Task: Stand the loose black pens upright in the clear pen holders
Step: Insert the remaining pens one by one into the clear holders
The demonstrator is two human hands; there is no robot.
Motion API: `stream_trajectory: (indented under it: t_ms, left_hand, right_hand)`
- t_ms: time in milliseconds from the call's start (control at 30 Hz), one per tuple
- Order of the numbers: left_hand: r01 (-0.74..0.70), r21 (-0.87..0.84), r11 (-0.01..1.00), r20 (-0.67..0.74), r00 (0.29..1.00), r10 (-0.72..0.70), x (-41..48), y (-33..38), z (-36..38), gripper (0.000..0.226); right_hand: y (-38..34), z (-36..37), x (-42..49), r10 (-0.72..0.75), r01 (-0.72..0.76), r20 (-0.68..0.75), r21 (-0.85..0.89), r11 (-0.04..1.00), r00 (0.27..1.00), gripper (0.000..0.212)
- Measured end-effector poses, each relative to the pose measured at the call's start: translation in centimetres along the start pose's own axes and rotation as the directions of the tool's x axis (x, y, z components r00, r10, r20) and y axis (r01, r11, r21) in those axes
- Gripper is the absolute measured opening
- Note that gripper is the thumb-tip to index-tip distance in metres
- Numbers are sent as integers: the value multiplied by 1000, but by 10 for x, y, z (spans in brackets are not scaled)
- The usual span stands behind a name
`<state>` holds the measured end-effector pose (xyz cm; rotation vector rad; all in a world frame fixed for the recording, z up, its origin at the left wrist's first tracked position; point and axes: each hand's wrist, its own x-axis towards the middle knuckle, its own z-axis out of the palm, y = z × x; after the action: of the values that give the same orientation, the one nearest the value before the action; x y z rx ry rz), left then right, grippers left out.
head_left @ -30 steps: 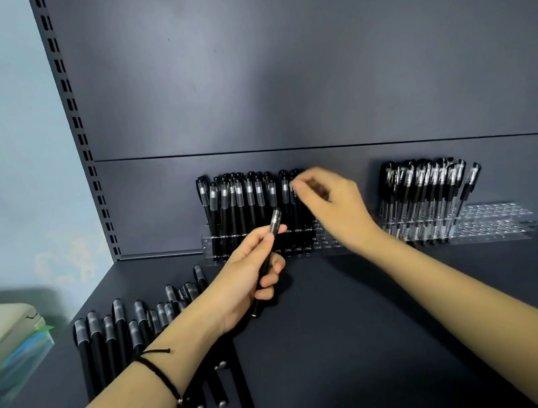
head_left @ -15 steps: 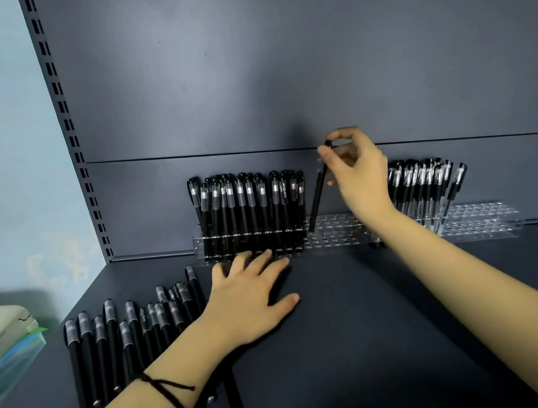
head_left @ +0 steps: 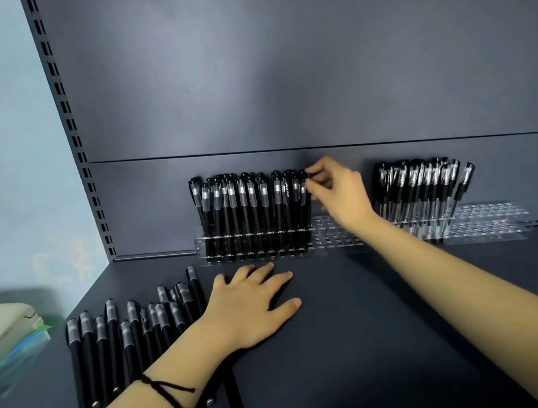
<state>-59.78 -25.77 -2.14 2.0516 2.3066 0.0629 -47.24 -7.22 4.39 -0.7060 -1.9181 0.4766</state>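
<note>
The flat dark grey shelf (head_left: 364, 328) fills the bottom of the frame. At the back, in the middle, stands a long clear plastic pen holder (head_left: 331, 240) – a second clear holder (head_left: 491, 224) stands to its right. Loose black pens (head_left: 124, 341) lie at lower left. The left hand (head_left: 251, 306) rests flat beside them, fingers spread. The right hand (head_left: 342, 193) pinches the top of the last upright pen (head_left: 306, 205) at the row's right end.

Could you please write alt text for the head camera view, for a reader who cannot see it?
A person's right hand pinches the top of the end pen standing in the left clear pen holder on a dark shelf. Their left hand lies flat beside the loose black pens.
</note>
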Motion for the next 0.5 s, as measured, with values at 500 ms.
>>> stream_trajectory:
  t_ms: [500]
  left_hand:
    - [-60, 39, 997, -188, 980, 66, -1, -7, -10, 44]
  right_hand:
    - [-19, -18, -62, -45, 161, 319, -349, 923, 947, 10]
